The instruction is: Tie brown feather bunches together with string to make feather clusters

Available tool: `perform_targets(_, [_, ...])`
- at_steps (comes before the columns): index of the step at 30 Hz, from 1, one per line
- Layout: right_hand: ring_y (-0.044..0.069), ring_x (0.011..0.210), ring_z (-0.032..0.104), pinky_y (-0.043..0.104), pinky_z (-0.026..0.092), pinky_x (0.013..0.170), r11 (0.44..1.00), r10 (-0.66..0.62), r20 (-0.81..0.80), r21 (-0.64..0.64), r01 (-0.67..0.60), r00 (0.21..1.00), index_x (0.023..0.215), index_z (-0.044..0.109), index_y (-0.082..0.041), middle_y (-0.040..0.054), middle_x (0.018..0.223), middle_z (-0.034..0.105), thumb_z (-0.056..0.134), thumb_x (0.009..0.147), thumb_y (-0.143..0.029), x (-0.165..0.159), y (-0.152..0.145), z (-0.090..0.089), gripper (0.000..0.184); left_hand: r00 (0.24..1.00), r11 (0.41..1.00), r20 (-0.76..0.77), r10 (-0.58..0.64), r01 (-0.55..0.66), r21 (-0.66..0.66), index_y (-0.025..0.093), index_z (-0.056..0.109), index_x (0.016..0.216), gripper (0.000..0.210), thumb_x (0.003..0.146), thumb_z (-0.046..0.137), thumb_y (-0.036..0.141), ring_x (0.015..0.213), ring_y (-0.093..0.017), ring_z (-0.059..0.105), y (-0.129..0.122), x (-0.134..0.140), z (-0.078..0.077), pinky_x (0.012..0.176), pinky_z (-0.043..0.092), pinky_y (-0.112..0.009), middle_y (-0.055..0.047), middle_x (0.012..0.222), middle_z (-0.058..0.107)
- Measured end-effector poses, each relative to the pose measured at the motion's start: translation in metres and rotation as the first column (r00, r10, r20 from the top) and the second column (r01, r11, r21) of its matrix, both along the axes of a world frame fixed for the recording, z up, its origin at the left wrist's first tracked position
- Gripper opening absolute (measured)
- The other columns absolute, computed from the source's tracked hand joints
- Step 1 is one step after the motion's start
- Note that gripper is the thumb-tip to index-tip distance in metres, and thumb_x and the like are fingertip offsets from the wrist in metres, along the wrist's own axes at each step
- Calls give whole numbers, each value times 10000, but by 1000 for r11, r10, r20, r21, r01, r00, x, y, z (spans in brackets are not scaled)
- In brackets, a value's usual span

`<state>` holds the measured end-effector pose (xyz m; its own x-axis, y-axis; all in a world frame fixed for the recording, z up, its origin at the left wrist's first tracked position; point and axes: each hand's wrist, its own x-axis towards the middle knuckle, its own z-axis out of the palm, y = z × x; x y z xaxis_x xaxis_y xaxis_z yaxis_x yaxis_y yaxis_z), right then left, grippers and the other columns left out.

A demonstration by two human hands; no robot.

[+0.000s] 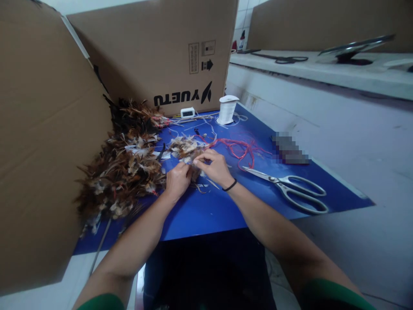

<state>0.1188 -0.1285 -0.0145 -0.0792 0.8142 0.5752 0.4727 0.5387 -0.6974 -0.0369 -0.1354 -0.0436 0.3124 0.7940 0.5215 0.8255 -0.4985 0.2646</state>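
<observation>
My left hand point(179, 178) is closed, its fingers pressed around feathers at the middle of the blue table. Beside it my right hand point(214, 167) is pinched shut at the same spot, thumb and forefinger together; what lies between these fingertips is too small to make out. Just beyond both hands lies a small heap of pale and brown feathers point(185, 146). A large pile of brown feathers point(125, 172) spreads to the left of my left hand. Red string point(237, 144) trails in loops past my right hand. Metal scissors point(287, 187) rest to the right, blades toward my hands.
A white spool point(227, 110) and a small white digital device point(187, 113) stand at the back of the table point(206, 219). Cardboard point(145, 51) walls rise behind and left. A pixelated dark object point(290, 148) lies at right. A ledge point(309, 69) holds dark scissors point(284, 59).
</observation>
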Motion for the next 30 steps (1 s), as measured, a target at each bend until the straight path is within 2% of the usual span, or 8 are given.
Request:
perform_targets(12, [158, 759, 534, 290, 380, 735, 999, -34, 144, -7, 36, 989, 683, 675, -193, 17, 712, 627, 615, 740, -191, 0, 2, -5, 83, 1000, 999, -29, 1, 0, 32, 176, 638, 778, 280, 901, 412, 284, 660, -142, 533, -3, 1, 1, 580, 354, -249, -47, 732, 572])
perform_targets(19, [152, 738, 533, 286, 384, 732, 999, -28, 174, -14, 30, 984, 658, 659, -185, 16, 701, 623, 623, 723, -191, 0, 3, -7, 75, 999, 1000, -41, 2, -1, 24, 180, 631, 770, 277, 901, 411, 288, 648, -141, 523, -4, 2, 2, 561, 339, -245, -49, 726, 560])
perform_targets(26, [133, 685, 519, 269, 390, 701, 1000, -10, 116, -27, 13, 993, 644, 650, -174, 7, 667, 610, 626, 704, -185, -1, 3, -7, 66, 999, 998, 2, -47, 46, 32, 172, 610, 720, 265, 892, 428, 257, 637, -122, 501, -2, 0, 3, 579, 343, -234, -31, 696, 534])
perform_targets(28, [126, 663, 508, 261, 393, 673, 999, -13, 49, -49, 15, 999, 688, 660, -170, 2, 665, 607, 641, 694, -213, 0, 4, -5, 47, 996, 997, 60, -59, 56, 52, 163, 598, 687, 257, 880, 439, 223, 632, -118, 495, -1, -1, 3, 595, 353, -232, -27, 677, 521])
perform_targets(30, [118, 639, 503, 251, 398, 643, 996, -18, -81, -85, 11, 997, 746, 668, -164, 2, 686, 614, 644, 696, -259, 3, 5, -1, 110, 986, 995, 151, -76, 66, 76, 156, 591, 667, 249, 868, 453, 204, 617, -116, 486, 1, -2, 5, 604, 362, -235, -22, 656, 509])
